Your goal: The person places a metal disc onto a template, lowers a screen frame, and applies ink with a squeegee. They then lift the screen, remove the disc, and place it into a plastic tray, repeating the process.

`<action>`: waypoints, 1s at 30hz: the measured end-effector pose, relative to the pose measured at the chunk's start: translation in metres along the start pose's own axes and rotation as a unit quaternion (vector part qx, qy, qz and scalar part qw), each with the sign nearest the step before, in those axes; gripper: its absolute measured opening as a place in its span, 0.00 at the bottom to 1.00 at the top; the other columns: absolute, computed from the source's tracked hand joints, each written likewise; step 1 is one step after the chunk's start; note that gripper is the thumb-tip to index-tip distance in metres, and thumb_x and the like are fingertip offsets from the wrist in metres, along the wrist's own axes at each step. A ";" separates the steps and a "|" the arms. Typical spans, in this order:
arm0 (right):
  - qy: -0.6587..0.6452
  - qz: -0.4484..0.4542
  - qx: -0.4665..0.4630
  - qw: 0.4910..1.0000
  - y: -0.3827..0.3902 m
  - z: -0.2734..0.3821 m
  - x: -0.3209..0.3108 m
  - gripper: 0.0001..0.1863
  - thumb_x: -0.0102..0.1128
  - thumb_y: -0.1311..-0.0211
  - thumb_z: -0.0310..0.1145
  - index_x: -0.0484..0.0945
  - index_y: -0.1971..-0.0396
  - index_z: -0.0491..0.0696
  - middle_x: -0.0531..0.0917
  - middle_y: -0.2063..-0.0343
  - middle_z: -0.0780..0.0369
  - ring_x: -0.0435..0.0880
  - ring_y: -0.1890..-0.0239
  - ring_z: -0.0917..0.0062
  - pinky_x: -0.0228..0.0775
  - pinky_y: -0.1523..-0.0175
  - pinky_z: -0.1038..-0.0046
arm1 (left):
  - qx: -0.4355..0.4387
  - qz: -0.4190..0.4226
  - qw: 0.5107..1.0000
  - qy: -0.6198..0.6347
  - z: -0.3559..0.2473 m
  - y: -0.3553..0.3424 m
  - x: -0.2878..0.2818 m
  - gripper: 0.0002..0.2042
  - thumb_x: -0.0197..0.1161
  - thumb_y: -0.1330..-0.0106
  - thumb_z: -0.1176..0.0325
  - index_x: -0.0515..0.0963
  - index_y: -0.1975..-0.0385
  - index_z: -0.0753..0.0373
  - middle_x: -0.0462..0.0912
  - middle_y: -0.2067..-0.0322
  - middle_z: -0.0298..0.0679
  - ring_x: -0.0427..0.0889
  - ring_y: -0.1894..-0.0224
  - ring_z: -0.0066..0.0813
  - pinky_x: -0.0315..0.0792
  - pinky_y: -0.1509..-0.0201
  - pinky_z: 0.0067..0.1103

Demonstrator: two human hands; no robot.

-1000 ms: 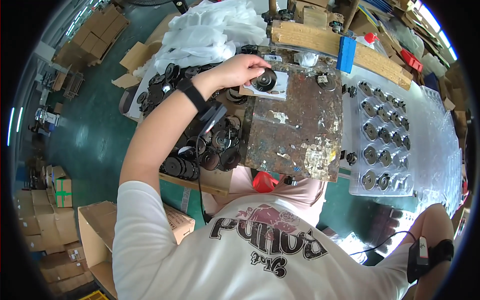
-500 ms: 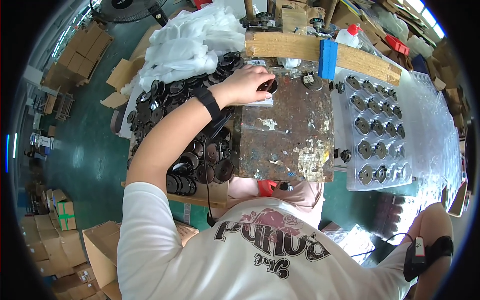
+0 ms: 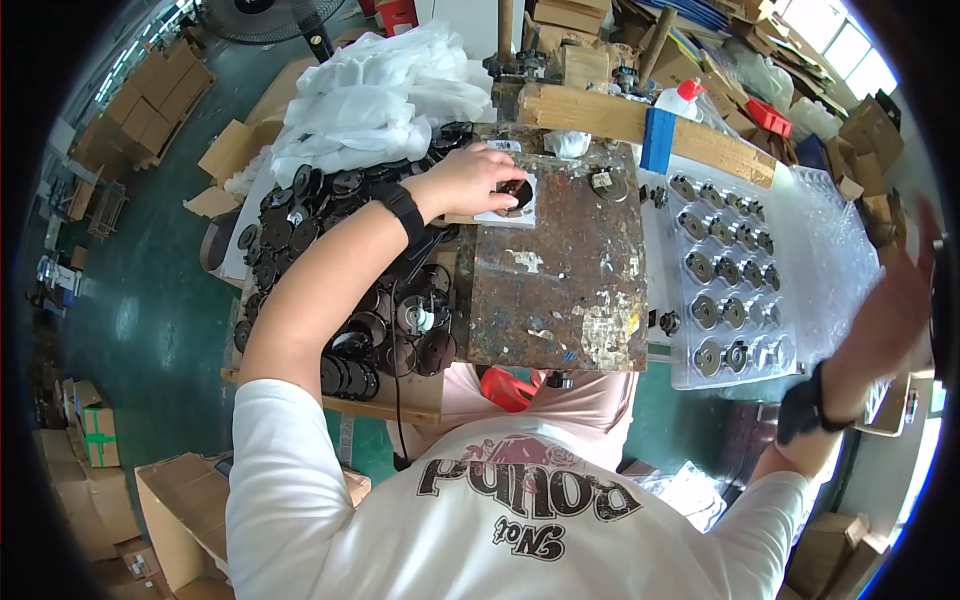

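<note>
My left hand [image 3: 472, 182] is closed on a dark round disc [image 3: 518, 197], thumb and fingers at its rim. This disc sits over a white square block [image 3: 522, 219] at the upper left of a worn, stained board [image 3: 545, 300]. Another round metal part [image 3: 609, 184] with a pale label lies at the board's upper right. Out at the far right edge is my right hand [image 3: 897, 295], raised and smeared by motion, so its fingers cannot be read. It is beside a dark upright object [image 3: 941, 310].
Heaped dark discs [image 3: 300, 225] fill the area left of the board, below white wrapping [image 3: 370, 95]. A clear plastic tray [image 3: 682, 372] with rows of metal parts lies right. Behind stand a wooden bar [image 3: 580, 108], blue block [image 3: 657, 140] and red-capped bottle [image 3: 680, 100].
My right forearm has swung up and outward at the right, bringing the right hand into view. My left hand stays at the disc on the white block. The whole view has shifted slightly.
</note>
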State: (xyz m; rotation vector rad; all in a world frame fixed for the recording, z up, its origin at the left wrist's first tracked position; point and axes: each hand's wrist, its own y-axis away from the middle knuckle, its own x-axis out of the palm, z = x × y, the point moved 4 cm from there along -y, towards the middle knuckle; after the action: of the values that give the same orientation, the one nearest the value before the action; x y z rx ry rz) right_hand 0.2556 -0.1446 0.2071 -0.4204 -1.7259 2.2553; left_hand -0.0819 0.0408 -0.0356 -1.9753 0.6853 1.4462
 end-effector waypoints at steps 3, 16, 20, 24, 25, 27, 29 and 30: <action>0.095 0.113 0.169 0.974 0.017 -0.059 0.051 0.15 0.45 0.33 0.34 0.74 0.54 0.40 0.78 0.56 0.55 0.76 0.51 0.73 0.65 0.45 0.74 | -0.021 0.048 0.998 -0.024 0.007 0.025 -0.008 0.22 0.62 0.44 0.56 0.73 0.48 0.52 0.73 0.49 0.40 0.68 0.45 0.42 0.64 0.42 0.32; 0.043 0.295 0.346 0.890 0.068 -0.088 0.080 0.13 0.49 0.34 0.35 0.76 0.68 0.40 0.80 0.72 0.65 0.77 0.67 0.86 0.68 0.60 0.83 | -0.101 -0.109 0.963 0.226 -0.059 0.048 -0.031 0.18 0.60 0.43 0.62 0.74 0.55 0.65 0.78 0.60 0.43 0.76 0.57 0.41 0.69 0.50 0.33; 0.056 0.277 0.334 0.899 0.065 -0.092 0.079 0.13 0.48 0.33 0.35 0.76 0.68 0.40 0.80 0.72 0.65 0.77 0.68 0.86 0.69 0.62 0.82 | -0.084 -0.139 0.987 0.003 -0.040 0.016 -0.004 0.16 0.59 0.43 0.61 0.76 0.59 0.64 0.78 0.59 0.41 0.75 0.56 0.41 0.68 0.51 0.33; 0.046 0.280 0.328 0.901 0.063 -0.093 0.081 0.13 0.48 0.33 0.35 0.77 0.68 0.40 0.80 0.73 0.65 0.77 0.68 0.86 0.69 0.63 0.82 | -0.056 -0.149 0.978 -0.132 -0.039 0.016 -0.005 0.15 0.58 0.42 0.60 0.77 0.61 0.62 0.77 0.58 0.39 0.73 0.54 0.41 0.68 0.51 0.32; 0.046 0.279 0.329 0.901 0.061 -0.094 0.082 0.13 0.48 0.33 0.35 0.77 0.68 0.40 0.80 0.73 0.65 0.77 0.68 0.86 0.69 0.63 0.82 | -0.041 -0.153 0.974 -0.164 -0.039 0.019 -0.006 0.15 0.58 0.42 0.60 0.78 0.61 0.62 0.77 0.57 0.38 0.73 0.53 0.41 0.68 0.51 0.32; 0.040 0.275 0.342 0.898 0.061 -0.096 0.079 0.13 0.48 0.34 0.34 0.77 0.68 0.40 0.80 0.73 0.65 0.77 0.68 0.86 0.69 0.63 0.82 | -0.018 -0.145 0.977 -0.154 -0.040 0.027 -0.009 0.14 0.58 0.43 0.60 0.78 0.62 0.62 0.77 0.57 0.38 0.73 0.54 0.42 0.68 0.52 0.32; 0.037 0.268 0.346 0.898 0.057 -0.095 0.078 0.12 0.48 0.34 0.34 0.77 0.67 0.40 0.80 0.73 0.65 0.77 0.68 0.86 0.69 0.63 0.82 | 0.029 -0.136 0.980 -0.143 -0.041 0.033 -0.021 0.14 0.59 0.44 0.60 0.79 0.62 0.62 0.77 0.58 0.40 0.75 0.56 0.42 0.69 0.53 0.33; 0.069 0.315 0.348 0.880 0.055 -0.091 0.078 0.12 0.49 0.35 0.33 0.77 0.67 0.40 0.80 0.73 0.65 0.77 0.68 0.86 0.70 0.63 0.81 | 0.031 -0.136 0.979 -0.145 -0.043 0.038 -0.027 0.14 0.59 0.44 0.60 0.79 0.62 0.62 0.77 0.58 0.40 0.75 0.56 0.42 0.69 0.53 0.33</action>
State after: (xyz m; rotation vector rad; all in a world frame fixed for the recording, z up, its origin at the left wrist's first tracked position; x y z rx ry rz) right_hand 0.2170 -0.0476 0.1259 -1.0357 -0.6380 2.9727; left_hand -0.0879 -0.0150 -0.0060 -1.6872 0.3122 1.4816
